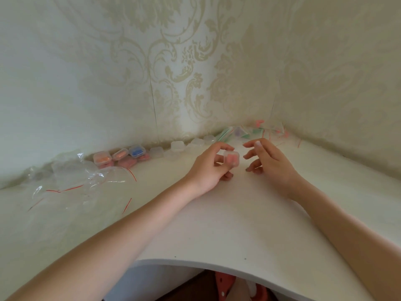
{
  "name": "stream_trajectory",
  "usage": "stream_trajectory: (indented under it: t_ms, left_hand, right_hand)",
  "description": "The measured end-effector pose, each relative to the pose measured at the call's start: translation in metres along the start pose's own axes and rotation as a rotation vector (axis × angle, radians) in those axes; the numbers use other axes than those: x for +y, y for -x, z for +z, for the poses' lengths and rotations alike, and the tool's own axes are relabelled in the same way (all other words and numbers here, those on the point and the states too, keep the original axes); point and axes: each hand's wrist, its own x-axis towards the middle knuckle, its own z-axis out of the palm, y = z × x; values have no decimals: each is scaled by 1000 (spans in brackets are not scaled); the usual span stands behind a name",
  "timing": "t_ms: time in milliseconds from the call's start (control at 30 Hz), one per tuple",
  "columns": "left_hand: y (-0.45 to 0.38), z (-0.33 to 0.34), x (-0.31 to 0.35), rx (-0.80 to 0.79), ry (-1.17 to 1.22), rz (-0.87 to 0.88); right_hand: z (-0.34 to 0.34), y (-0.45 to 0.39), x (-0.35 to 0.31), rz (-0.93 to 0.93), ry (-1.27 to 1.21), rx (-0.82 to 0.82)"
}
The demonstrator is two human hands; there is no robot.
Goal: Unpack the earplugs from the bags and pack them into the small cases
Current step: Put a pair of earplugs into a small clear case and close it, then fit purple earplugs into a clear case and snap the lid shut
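Your left hand (pixel 209 168) pinches a small clear case (pixel 231 159) just above the desk (pixel 217 224), pink earplugs blurred inside; its squarish shape shows no clear long axis. Your right hand (pixel 268 160) hovers beside it, fingers loosely spread, holding nothing. Filled cases (pixel 121 156) line the wall, empty bags (pixel 82 181) at left.

Both bare forearms reach from the bottom corners of the view toward 12 o'clock, converging over the middle. The left hand (pixel 209 168) rests low, its thumb and curled fingers pinching a small clear square plastic case with pink contents (pixel 231 159). The right hand (pixel 268 159) hovers just at 3 o'clock of it, palm down, fingers loosely curved and spread, holding nothing.
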Motion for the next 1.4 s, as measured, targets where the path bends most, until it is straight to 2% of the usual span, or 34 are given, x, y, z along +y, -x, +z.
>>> stream_trajectory:
  t_ms: [100, 167, 233, 333, 400, 533, 733, 867, 1000, 1133, 1200, 1300, 1400]
  left_hand:
    - [10, -26, 9, 53, -254, 45]
    - [26, -48, 16, 126, -562, 205]
    - [47, -75, 14, 276, -883, 376]
    - [72, -122, 1, 382, -1098, 309]
    - [79, -148, -12, 380, -1111, 189]
    - [78, -168, -24, 430, -1120, 142]
    - [69, -173, -37, 270, -1240, -46]
    - [62, -167, -32, 322, -1307, 5]
    - [39, -134, -14, 378, -1217, 183]
    - [-2, -73, -3, 232, -1182, 280]
    - [-22, -41, -4, 146, -1147, 278]
    - [-46, -1, -11, 65, -1077, 261]
    - [-61, 25, -19, -35, -1037, 197]
  right_hand:
    - [2, 1, 1, 14, 1, -5]
    - [4, 2, 1, 7, 8, -15]
    - [4, 4, 3, -6, 23, -23]
    - [4, 7, 5, -25, 26, -20]
    - [3, 7, 6, -24, 19, -6]
    - [2, 8, 7, -19, 16, 2]
    - [2, 8, 6, -21, 30, 3]
    - [3, 7, 8, -24, 26, 5]
    - [3, 4, 8, -17, 26, 22]
    - [3, 3, 9, -20, 64, 57]
    - [0, -1, 12, -76, 191, 159]
    - [-12, -14, 21, -162, 538, 323]
    - [-16, -27, 25, -88, 833, 266]
